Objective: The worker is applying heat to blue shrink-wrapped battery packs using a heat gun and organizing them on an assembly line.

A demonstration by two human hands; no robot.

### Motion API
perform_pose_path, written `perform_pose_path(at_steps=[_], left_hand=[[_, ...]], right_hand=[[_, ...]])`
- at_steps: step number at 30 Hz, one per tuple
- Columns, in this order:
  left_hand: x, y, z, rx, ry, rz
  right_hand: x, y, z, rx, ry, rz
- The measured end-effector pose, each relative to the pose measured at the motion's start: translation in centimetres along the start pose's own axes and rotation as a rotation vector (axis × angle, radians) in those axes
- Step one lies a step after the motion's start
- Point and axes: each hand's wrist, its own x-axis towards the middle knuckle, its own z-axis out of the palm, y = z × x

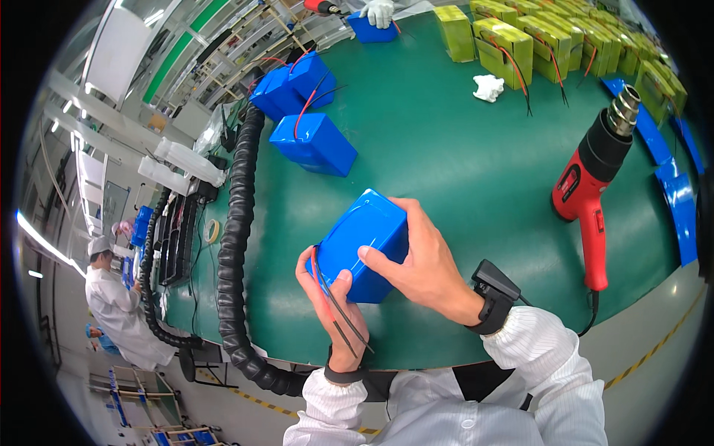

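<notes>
— Near the front edge of the counter (431, 134), I locate the blue block (355, 230). Confirm grip state.
— Both holding it: left grip (354, 314) at the lower-left end, right grip (424, 271) along the right side, thumb on the upper face.
— Long axis?
— I read that face slanting from lower left to upper right. The wires (320, 279) leave its left end and drape across the left grip, the nearer one to them.

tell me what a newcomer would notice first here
The blue block, mid-picture between left hand and right hand, would probably come first. Next, the red heat gun at the green table's right side and the yellow-green packs crowding its far right corner.
</notes>
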Motion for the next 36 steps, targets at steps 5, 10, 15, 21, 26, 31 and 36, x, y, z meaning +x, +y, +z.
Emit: perform_pose_path(at_steps=[5, 10, 15, 21, 26, 31, 36], left_hand=[[0.3, 0.6, 0.0, 0.041, -0.023, -0.041], [0.7, 0.0, -0.5, 0.057, -0.052, -0.038], [0.7, -0.4, -1.6, 0.044, -0.184, 0.022], [0.7, 0.0, -1.8, -0.125, -0.187, -0.059], [0.7, -0.4, -2.0, -0.146, -0.190, -0.066], [1.3, -1.7, -2.6, -0.144, -0.196, 0.027], [2.2, -0.6, -4.2, -0.093, -0.268, -0.035]], right_hand=[[0.4, 0.0, -0.3, 0.012, 0.004, 0.033], [0.6, 0.0, -0.1, -0.036, 0.060, 0.020], [0.3, 0.5, 0.4, -0.077, 0.047, -0.051], [0.1, 0.2, 0.3, -0.055, 0.005, -0.043], [0.4, -0.3, -0.3, -0.021, -0.004, 0.047], [0.8, 1.1, -0.3, -0.095, 0.053, -0.127], [2.4, 0.2, -1.6, -0.097, -0.011, -0.053]])
